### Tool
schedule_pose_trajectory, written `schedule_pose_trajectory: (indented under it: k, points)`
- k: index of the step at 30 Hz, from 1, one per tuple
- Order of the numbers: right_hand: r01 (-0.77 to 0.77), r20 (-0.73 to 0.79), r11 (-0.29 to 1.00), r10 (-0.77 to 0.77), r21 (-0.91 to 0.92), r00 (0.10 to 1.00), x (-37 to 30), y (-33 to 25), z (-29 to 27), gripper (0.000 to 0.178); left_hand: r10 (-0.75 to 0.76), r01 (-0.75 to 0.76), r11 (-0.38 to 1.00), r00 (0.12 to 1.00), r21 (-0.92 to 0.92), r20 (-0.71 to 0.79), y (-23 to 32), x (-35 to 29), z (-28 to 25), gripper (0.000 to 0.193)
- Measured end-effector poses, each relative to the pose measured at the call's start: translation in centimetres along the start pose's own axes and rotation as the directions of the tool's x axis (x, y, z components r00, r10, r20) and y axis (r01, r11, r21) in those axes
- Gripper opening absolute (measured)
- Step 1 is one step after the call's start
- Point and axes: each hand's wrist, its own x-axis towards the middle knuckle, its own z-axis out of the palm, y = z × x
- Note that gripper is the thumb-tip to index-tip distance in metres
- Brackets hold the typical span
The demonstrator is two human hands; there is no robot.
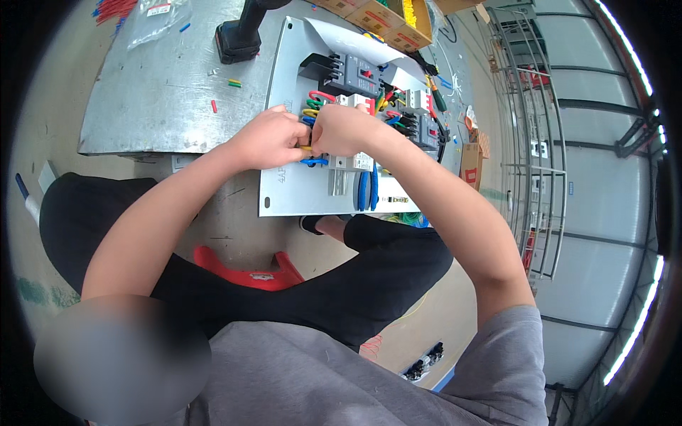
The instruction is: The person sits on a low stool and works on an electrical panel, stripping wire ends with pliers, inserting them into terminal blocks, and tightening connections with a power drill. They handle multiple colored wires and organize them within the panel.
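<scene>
Both my hands meet over the left side of a pale metal mounting plate (280, 195) fitted with breakers and wires. My left hand (272, 138) is closed, its fingertips pinching a short yellow wire (306, 148). Right beside it, my right hand (344, 131) is closed in a pinch at the other end of that wire; its fingertips are partly hidden. Looped red, green and yellow wires (312, 104) rise just beyond the fingers. Blue wires (364, 190) hang near a white miniature circuit breaker (361, 162) under my right wrist. A large dark grey breaker (360, 74) sits farther back.
A black cordless power tool (238, 44) stands on the metal table (156, 106), left of the plate. Wire offcuts (214, 106) and a plastic bag (160, 21) lie there. Cardboard boxes (387, 27) stand behind. A red stool (249, 273) is below; a wire rack (529, 142) stands right.
</scene>
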Motion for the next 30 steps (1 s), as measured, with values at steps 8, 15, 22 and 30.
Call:
schedule_pose_trajectory:
  k: [8, 15, 22, 30]
  points:
    - [-0.097, -0.070, 0.988, 0.106, 0.119, 0.992, 0.6, -2.3, 1.6, 0.029, 0.107, -0.096, 0.985, 0.992, 0.142, -0.069, -0.5, -0.8, 0.3, 0.013]
    - [-0.083, -0.094, 0.992, 0.074, -0.091, 0.993, -0.4, -3.6, 1.6, 0.026, 0.050, -0.040, 0.987, 0.997, 0.156, -0.059, -0.5, -1.5, 0.5, 0.010]
    - [-0.082, -0.268, 0.950, -0.002, -0.301, 0.963, -0.7, -2.5, 2.3, 0.018, -0.002, 0.002, 0.993, 1.000, 0.116, -0.002, 0.6, -0.9, -0.1, 0.013]
    - [-0.062, -0.247, 0.974, 0.006, -0.219, 0.969, 0.0, -1.7, 3.2, 0.029, 0.026, -0.026, 0.995, 1.000, 0.093, -0.001, 0.1, -1.0, 0.4, 0.009]
